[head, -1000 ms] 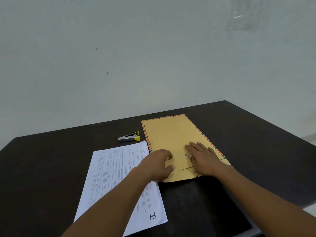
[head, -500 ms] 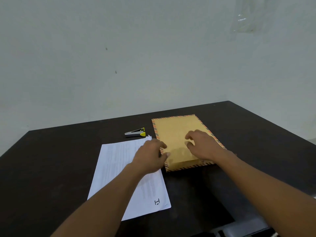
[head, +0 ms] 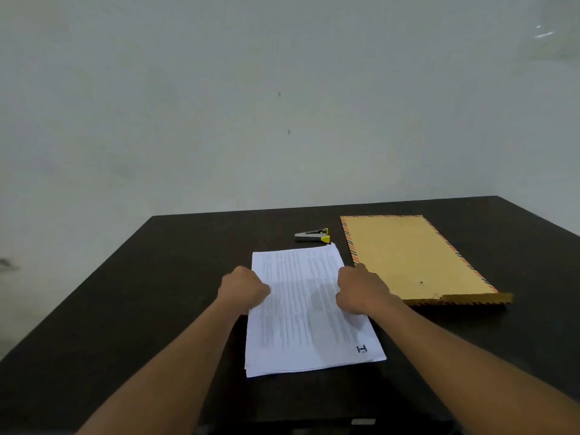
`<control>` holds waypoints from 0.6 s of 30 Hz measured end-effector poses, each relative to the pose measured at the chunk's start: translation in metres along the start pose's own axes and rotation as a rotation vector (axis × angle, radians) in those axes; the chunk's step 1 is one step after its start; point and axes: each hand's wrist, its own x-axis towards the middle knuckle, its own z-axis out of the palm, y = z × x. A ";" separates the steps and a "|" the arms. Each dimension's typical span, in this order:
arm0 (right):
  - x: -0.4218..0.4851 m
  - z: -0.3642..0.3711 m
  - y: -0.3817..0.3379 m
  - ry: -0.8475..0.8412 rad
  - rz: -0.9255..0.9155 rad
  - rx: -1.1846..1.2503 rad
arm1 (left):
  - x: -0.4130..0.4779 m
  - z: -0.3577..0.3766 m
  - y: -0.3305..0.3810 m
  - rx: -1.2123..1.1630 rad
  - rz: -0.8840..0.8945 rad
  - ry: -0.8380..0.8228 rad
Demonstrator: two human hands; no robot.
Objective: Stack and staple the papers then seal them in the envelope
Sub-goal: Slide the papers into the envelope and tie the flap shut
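Note:
A stack of white printed papers (head: 301, 312) lies on the dark table in front of me. My left hand (head: 243, 288) grips the stack's left edge with curled fingers. My right hand (head: 361, 290) grips its right edge the same way. A brown envelope (head: 414, 259) with a striped border lies flat to the right of the papers, untouched, its flap end toward me. A small silver stapler (head: 312, 235) with yellow trim sits just beyond the top of the papers.
The dark table (head: 157, 309) meets a pale wall at its far edge. A dark object (head: 361, 422) shows at the table's near edge, partly out of frame.
Both hands left the envelope and moved left onto the paper stack, each taking a side edge. The envelope now lies alone on the right.

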 end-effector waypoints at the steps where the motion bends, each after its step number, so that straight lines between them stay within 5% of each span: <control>1: 0.000 0.001 0.000 0.010 0.007 0.033 | -0.002 -0.001 0.001 -0.036 -0.013 -0.022; 14: -0.009 -0.003 0.009 0.276 -0.076 0.604 | -0.004 0.001 -0.005 -0.434 0.118 -0.042; 18: -0.008 -0.028 0.007 0.356 -0.148 0.768 | -0.014 -0.014 0.001 -0.634 0.151 -0.215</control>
